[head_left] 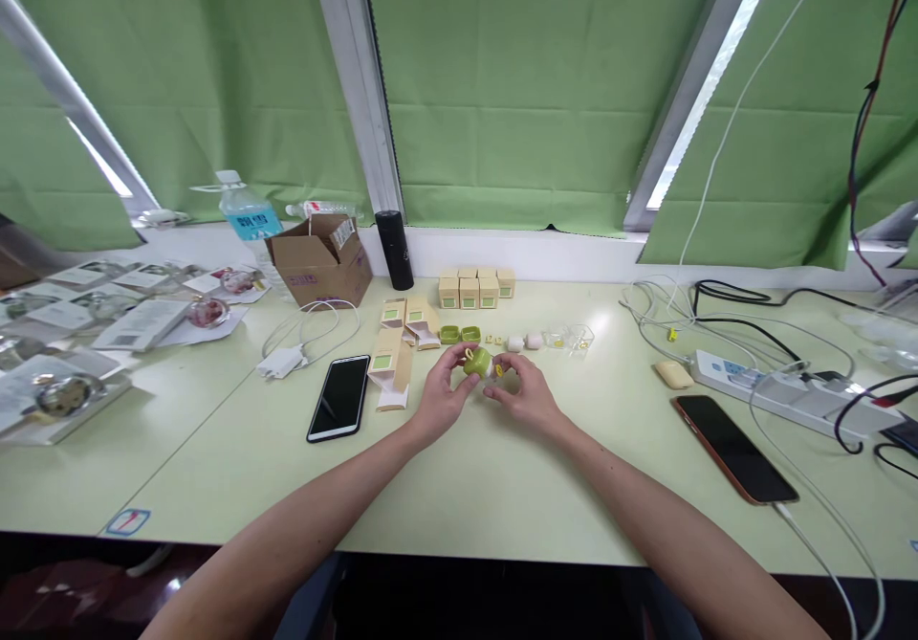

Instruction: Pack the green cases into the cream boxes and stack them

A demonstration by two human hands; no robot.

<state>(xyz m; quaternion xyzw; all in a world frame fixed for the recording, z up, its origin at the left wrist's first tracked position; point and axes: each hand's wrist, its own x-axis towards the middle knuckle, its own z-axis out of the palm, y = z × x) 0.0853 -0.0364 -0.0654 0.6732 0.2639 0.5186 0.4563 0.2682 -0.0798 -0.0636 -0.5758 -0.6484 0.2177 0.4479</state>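
Observation:
My left hand (443,393) pinches a small, rounded green cap with a loop (476,363) on top, tilted over the table. My right hand (527,393) is closed at its other side, its fingertips by a small yellow piece (499,370); a whitish part shows between the hands, partly hidden by fingers. Just beyond lie two open green boxes (460,335), tiny yellow rings (493,340), two small pale cylinders (524,342) and clear plastic cups (569,337). Opened small cartons (391,364) lie to the left of my left hand.
Several closed cartons (477,288) stand at the back near a black flask (394,250) and a cardboard box (320,259). Phones lie left (339,398) and right (732,449). A power strip (775,386) and cables occupy the right; packaged items (143,322) fill the far left.

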